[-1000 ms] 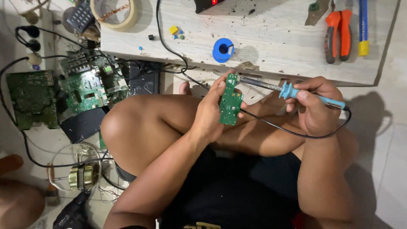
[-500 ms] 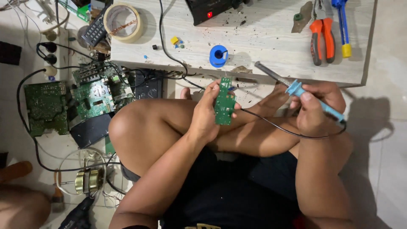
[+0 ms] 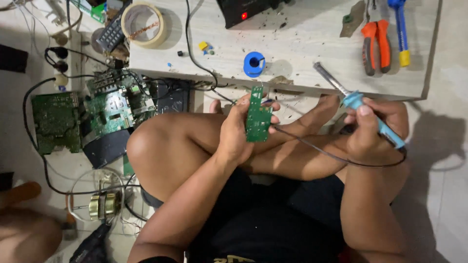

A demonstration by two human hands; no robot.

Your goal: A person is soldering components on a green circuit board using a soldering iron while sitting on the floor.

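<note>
Circuit board, small and green, stands upright in the closed left hand above the crossed legs; the right hand grips a blue-handled soldering iron, now drawn further from the board than half a second ago, tip up over the low table's edge; beyond lie a blue solder spool, orange pliers and a tape roll; larger green boards crowd the floor at left.
</note>
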